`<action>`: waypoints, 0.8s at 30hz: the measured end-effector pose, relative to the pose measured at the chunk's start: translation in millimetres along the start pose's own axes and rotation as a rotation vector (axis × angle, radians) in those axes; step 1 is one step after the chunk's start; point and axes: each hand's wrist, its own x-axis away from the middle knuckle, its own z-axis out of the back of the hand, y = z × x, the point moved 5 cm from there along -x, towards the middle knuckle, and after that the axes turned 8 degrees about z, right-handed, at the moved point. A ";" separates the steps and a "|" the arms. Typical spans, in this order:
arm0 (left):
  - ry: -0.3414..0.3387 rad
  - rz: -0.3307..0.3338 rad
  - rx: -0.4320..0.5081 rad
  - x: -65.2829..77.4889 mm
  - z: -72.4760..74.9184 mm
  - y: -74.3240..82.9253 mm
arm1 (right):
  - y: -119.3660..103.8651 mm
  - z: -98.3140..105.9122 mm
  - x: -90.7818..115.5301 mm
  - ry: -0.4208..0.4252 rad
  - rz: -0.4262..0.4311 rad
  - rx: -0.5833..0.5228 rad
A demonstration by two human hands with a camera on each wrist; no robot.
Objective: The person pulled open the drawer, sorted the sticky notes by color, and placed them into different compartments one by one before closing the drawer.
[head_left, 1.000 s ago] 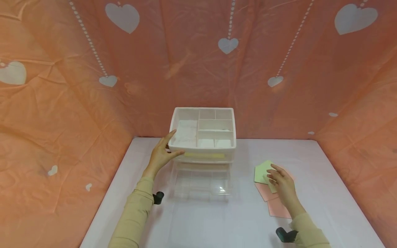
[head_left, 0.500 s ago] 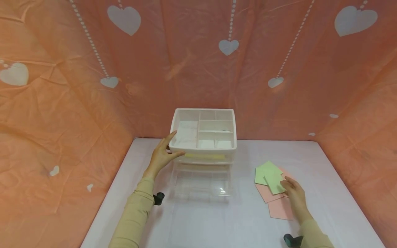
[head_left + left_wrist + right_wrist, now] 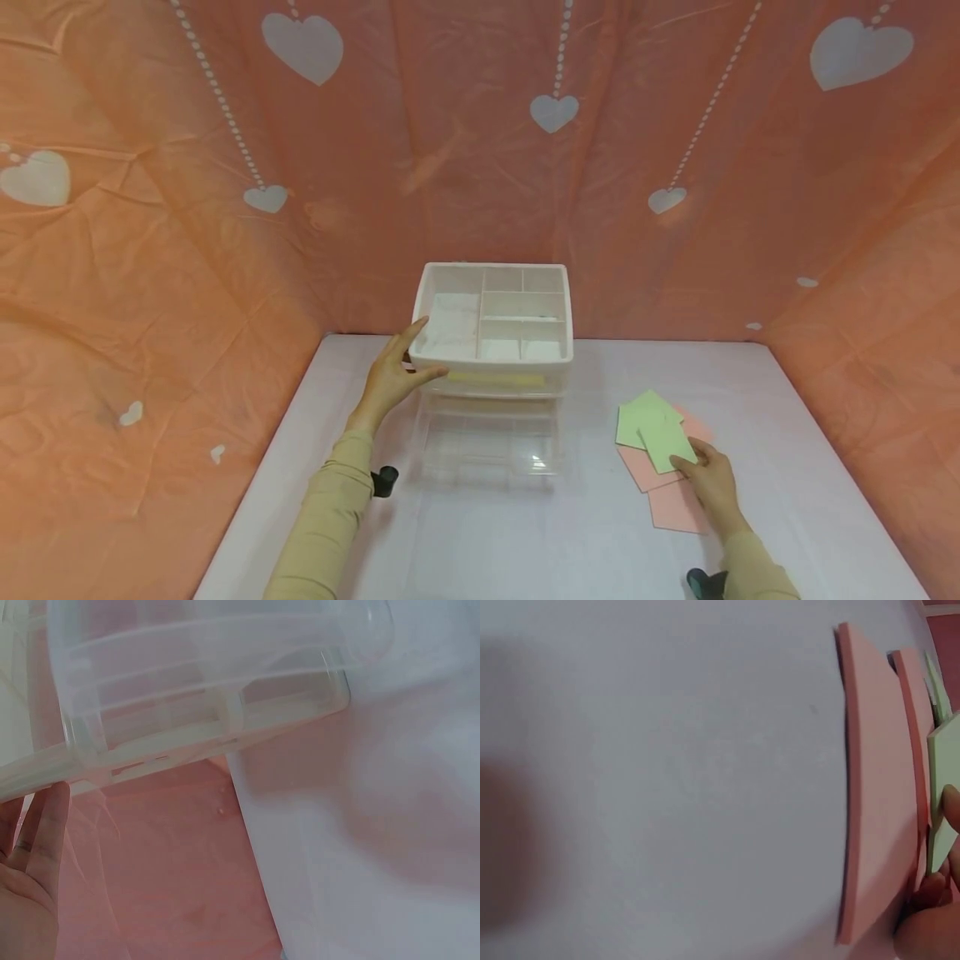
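A white compartment organizer (image 3: pixel 517 365) with clear drawers stands at the back middle, one clear drawer (image 3: pixel 487 450) pulled out at the front. At its left front corner my left hand (image 3: pixel 386 383) touches the rim, thumb on the front and straight fingers along the side. On the right, my right hand (image 3: pixel 712 483) pinches the corner of a green sticky-note pad (image 3: pixel 663 442), thumb on top. Another green pad (image 3: pixel 632 423) lies partly beneath it. Pink pads (image 3: pixel 675 507) are spread under and in front of these. The right wrist view shows the held pad (image 3: pixel 945 761) tilted above a pink one.
A yellow strip (image 3: pixel 497 379) shows behind the organizer's clear upper front. White cloth (image 3: pixel 487 542) covers the table. Orange sheeting with white hearts (image 3: pixel 480 192) encloses the back and sides.
My right hand has moved right and down from over the green pads, then closed on the corner of the upper one. The left hand keeps its place at the organizer.
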 end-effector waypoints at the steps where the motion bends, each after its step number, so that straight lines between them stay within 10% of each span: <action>1: 0.001 -0.002 0.002 0.0 0.0 0.0 | -0.4 0.1 -0.1 0.000 0.007 0.014; 24: 0.007 -0.025 -0.012 0.1 -0.3 -1.8 | 16.2 18.7 20.2 0.258 -0.083 -0.036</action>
